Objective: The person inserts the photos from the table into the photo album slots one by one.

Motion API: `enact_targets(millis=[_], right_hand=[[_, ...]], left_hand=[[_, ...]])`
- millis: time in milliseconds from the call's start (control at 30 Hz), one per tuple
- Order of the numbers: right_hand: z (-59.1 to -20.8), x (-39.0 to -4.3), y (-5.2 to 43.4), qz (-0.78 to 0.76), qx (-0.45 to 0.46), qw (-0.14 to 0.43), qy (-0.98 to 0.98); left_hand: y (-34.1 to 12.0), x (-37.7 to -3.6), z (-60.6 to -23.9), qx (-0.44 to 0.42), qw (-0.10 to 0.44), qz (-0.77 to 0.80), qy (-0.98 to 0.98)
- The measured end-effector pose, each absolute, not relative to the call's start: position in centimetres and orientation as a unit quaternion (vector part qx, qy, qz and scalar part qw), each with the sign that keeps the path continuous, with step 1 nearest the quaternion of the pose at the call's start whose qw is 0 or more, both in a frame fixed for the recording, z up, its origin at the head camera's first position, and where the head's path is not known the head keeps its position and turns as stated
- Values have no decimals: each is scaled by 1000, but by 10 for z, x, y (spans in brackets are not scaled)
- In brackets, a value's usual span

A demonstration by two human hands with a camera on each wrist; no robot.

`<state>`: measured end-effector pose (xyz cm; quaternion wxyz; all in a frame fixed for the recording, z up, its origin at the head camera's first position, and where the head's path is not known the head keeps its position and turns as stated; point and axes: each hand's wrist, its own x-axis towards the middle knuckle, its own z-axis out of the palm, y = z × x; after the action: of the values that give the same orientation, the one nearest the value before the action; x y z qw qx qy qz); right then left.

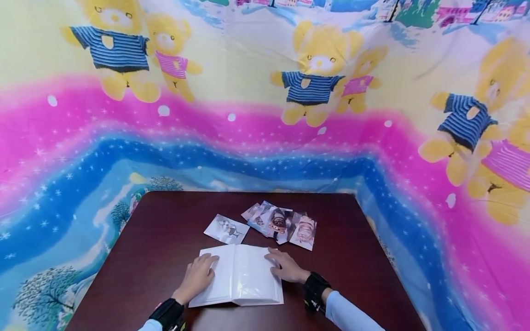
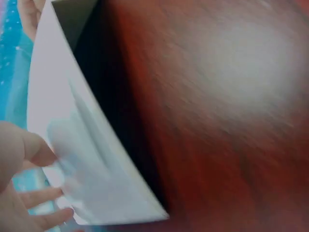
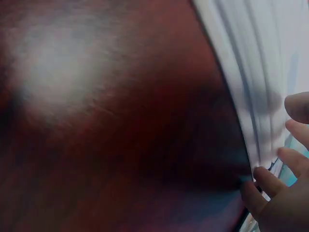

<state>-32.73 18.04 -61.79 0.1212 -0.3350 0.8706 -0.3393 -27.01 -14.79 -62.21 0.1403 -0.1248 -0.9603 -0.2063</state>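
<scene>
A white photo album (image 1: 250, 278) lies spread on the dark red-brown table, its right page glossy with a clear plastic sleeve. My left hand (image 1: 198, 276) rests on the outer part of the left page, fingers loosely extended. At the album's right edge, my right hand (image 1: 287, 266) touches the upper corner of the page stack with relaxed fingers. In the left wrist view, the thumb and fingers of the left hand (image 2: 19, 169) lie along the white cover. The right wrist view has the right hand's fingers (image 3: 270, 181) against the layered page edges (image 3: 256, 92).
Beyond the album, a single photo print (image 1: 227, 230) lies at the left. An overlapping pile of photo prints (image 1: 278, 221) spreads to its right. The table (image 1: 348, 257) is bordered by a cloth backdrop (image 1: 248, 138) printed with teddy bears.
</scene>
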Motion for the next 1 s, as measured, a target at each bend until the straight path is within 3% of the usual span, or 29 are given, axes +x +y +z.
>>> enact_targets(millis=[233,400,533,767,1000], right_hand=[[-632,-325,197,-355,-278,108,886],[-636,-325,205,-397,-235,159,873],[-635,-326,201,-414,-238,181,860],[-643,-324,200,-381,-263,155,873],[-640,-322,204,-382,-259,149,874]], left_hand=[[-136,-297,-612,-50,143,-251,-956],[-147,-320,-620,-7,147,-266,-953],[-158,-338,-629,20,151,-269,-951],[-159,-359,-636,109,110,-314,-937],[-150,-361,-630,88,112,-346,-927]])
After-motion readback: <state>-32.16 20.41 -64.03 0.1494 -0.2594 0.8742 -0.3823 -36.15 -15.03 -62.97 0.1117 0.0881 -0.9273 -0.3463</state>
